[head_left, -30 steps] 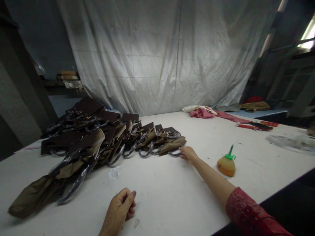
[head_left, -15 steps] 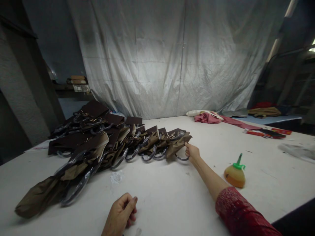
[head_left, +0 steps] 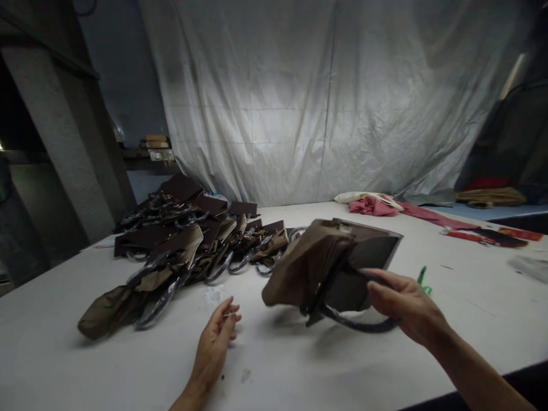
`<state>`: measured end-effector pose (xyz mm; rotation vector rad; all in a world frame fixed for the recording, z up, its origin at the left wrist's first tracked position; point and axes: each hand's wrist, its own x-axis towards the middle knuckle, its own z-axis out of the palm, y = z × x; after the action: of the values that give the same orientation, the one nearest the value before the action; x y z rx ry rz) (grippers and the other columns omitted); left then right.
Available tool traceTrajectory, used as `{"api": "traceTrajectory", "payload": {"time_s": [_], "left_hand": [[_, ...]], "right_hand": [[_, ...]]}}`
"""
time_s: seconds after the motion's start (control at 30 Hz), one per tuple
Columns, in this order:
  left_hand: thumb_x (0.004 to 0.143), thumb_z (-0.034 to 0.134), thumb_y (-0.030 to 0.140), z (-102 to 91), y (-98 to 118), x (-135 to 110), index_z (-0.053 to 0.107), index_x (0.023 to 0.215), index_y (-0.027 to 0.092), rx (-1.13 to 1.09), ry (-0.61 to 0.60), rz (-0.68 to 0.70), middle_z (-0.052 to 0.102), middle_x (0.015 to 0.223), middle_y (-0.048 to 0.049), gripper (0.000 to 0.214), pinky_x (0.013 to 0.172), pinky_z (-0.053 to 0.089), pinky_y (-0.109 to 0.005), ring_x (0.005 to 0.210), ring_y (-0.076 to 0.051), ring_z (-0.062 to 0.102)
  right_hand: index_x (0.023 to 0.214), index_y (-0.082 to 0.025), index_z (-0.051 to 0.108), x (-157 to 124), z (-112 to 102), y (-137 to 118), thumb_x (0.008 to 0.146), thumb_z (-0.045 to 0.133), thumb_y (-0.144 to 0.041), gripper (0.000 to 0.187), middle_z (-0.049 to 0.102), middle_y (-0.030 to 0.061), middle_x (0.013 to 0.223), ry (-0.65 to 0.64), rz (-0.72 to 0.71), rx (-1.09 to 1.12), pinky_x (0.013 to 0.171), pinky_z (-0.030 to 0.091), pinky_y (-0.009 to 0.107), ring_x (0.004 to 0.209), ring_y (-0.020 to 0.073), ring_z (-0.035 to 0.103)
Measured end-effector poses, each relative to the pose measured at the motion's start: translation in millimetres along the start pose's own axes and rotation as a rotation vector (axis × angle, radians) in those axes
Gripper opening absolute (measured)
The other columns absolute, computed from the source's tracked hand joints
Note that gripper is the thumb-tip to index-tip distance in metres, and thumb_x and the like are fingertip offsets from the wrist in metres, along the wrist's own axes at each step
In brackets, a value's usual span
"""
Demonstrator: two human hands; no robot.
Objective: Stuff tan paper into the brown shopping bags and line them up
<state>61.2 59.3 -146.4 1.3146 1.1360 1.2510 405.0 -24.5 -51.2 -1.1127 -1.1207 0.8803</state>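
My right hand (head_left: pixel 409 308) grips the dark curved handle of a brown handbag (head_left: pixel 325 265) and holds it tilted just above the white table (head_left: pixel 299 365). A brown cloth cover hangs over the bag's left side. My left hand (head_left: pixel 216 342) rests on the table left of the bag, its fingers loosely curled with nothing visible in them. Behind it, a long pile of similar brown bags (head_left: pixel 188 245) with plastic-wrapped handles lies on the table's left half.
A green-capped glue bottle (head_left: pixel 423 277) peeks out behind my right hand. Pink cloth (head_left: pixel 372 205) and red tools (head_left: pixel 471 235) lie at the far right. A grey plastic sheet (head_left: pixel 325 97) hangs behind the table. A concrete pillar (head_left: pixel 64 137) stands at the left.
My right hand has pulled the end bag off the pile and lifted it toward me by its handle. My left hand has loosened from a fist. The camera has turned left.
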Motion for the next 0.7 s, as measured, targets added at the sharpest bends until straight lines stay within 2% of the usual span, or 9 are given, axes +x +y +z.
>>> {"api": "traceTrajectory", "payload": {"time_s": [0.1, 0.17, 0.27, 0.33, 0.4, 0.47, 0.53, 0.6, 0.7], "left_hand": [[0.085, 0.051, 0.047, 4.3, 15.9, -1.2, 0.047, 0.129, 0.020, 0.007, 0.080, 0.118, 0.054, 0.130, -0.0123, 0.052, 0.079, 0.051, -0.031, 0.115, -0.025, 0.055], [0.087, 0.050, 0.042, 10.0, 25.8, -2.9, 0.046, 0.129, 0.020, 0.070, 0.069, 0.202, 0.052, 0.132, -0.0126, 0.048, 0.090, 0.047, -0.036, 0.121, -0.025, 0.050], [0.085, 0.056, 0.034, 22.4, 42.9, -10.2, 0.046, 0.131, 0.021, 0.214, -0.110, 0.313, 0.047, 0.139, -0.0114, 0.049, 0.103, 0.037, -0.040, 0.128, -0.026, 0.042], [0.088, 0.051, 0.031, 31.5, 55.9, -16.3, 0.048, 0.131, 0.020, 0.226, -0.239, 0.303, 0.050, 0.135, -0.0104, 0.045, 0.104, 0.037, -0.039, 0.125, -0.024, 0.045], [0.087, 0.052, 0.027, 39.8, 69.0, -19.6, 0.052, 0.127, 0.019, 0.245, -0.300, 0.331, 0.053, 0.131, -0.0097, 0.041, 0.103, 0.037, -0.037, 0.122, -0.024, 0.048], [0.083, 0.054, 0.022, 46.6, 81.6, -18.0, 0.055, 0.124, 0.019, 0.278, -0.308, 0.348, 0.056, 0.127, -0.0092, 0.041, 0.097, 0.041, -0.034, 0.114, -0.023, 0.053], [0.079, 0.056, 0.018, 51.9, 94.1, -12.7, 0.055, 0.123, 0.018, 0.302, -0.328, 0.307, 0.058, 0.121, -0.0092, 0.044, 0.080, 0.048, -0.029, 0.093, -0.018, 0.060], [0.075, 0.058, 0.017, 55.0, 107.4, -8.0, 0.054, 0.123, 0.016, 0.311, -0.394, 0.244, 0.060, 0.116, -0.0091, 0.048, 0.063, 0.046, -0.024, 0.073, -0.012, 0.058], [0.074, 0.060, 0.021, 51.0, 127.3, -9.0, 0.061, 0.117, 0.015, 0.397, -0.451, 0.215, 0.065, 0.100, -0.0062, 0.044, 0.054, 0.040, -0.021, 0.061, -0.009, 0.054]], "right_hand": [[0.089, -0.021, 0.077, -29.0, 2.3, 10.5, 0.063, 0.077, -0.040, 0.032, 0.071, 0.0072, 0.077, -0.167, 0.032, -0.306, 0.057, 0.051, 0.027, 0.065, 0.0188, 0.061], [0.087, -0.023, 0.078, -43.1, 2.8, 18.6, 0.063, 0.076, -0.039, 0.028, 0.073, 0.0094, 0.091, -0.227, 0.006, -0.414, 0.073, 0.053, 0.034, 0.083, 0.0268, 0.064], [0.084, -0.026, 0.079, -57.7, 2.4, 25.9, 0.062, 0.076, -0.040, 0.027, 0.073, 0.0097, 0.087, -0.191, -0.027, -0.437, 0.076, 0.054, 0.038, 0.082, 0.0292, 0.065], [0.082, -0.026, 0.079, -63.9, 4.0, 25.5, 0.060, 0.077, -0.044, 0.028, 0.073, 0.0089, 0.084, -0.170, -0.036, -0.421, 0.074, 0.054, 0.037, 0.079, 0.0285, 0.065], [0.082, -0.026, 0.079, -67.9, 8.6, 20.0, 0.061, 0.075, -0.049, 0.031, 0.073, 0.0080, 0.081, -0.201, -0.048, -0.378, 0.068, 0.053, 0.033, 0.076, 0.0271, 0.065], [0.081, -0.024, 0.079, -69.9, 16.4, 9.9, 0.065, 0.072, -0.051, 0.032, 0.073, 0.0073, 0.076, -0.294, -0.091, -0.336, 0.062, 0.052, 0.029, 0.071, 0.0245, 0.065], [0.080, -0.022, 0.079, -70.7, 26.1, -3.2, 0.070, 0.070, -0.047, 0.028, 0.071, 0.0073, 0.070, -0.425, -0.173, -0.336, 0.058, 0.050, 0.026, 0.065, 0.0217, 0.065], [0.080, -0.021, 0.078, -70.7, 34.7, -16.5, 0.074, 0.068, -0.040, 0.022, 0.071, 0.0074, 0.067, -0.534, -0.275, -0.391, 0.057, 0.050, 0.024, 0.063, 0.0201, 0.064], [0.083, -0.024, 0.078, -67.2, 33.6, -29.0, 0.074, 0.068, -0.034, 0.017, 0.071, 0.0071, 0.067, -0.556, -0.417, -0.489, 0.058, 0.049, 0.025, 0.062, 0.0201, 0.064]]}}
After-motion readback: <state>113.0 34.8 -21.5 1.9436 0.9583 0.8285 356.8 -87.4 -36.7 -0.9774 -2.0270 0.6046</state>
